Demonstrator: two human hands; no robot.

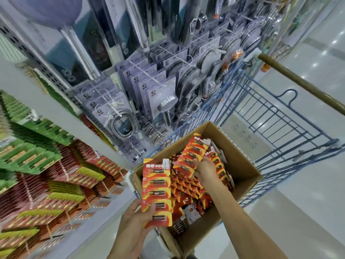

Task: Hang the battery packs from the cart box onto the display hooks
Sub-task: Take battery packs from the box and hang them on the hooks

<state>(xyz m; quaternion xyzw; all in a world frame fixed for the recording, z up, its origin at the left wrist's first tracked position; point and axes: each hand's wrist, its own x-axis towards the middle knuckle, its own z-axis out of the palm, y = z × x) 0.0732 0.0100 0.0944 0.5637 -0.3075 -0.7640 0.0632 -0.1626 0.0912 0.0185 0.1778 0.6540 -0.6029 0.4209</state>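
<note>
Over cart box (pixel 240 165) | left hand (pixel 134 219) holds battery strip (pixel 156 191) | right hand (pixel 204 168) pinching next strip (pixel 188 157) | I'd lift clear, header up.

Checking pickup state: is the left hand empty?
No, the left hand grips a strip of battery packs by its lower end, held above the edge of the cardboard box.

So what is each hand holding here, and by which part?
The left hand grips a strip of battery packs at its bottom end. The right hand grasps another strip in the box, around its lower part.
</note>
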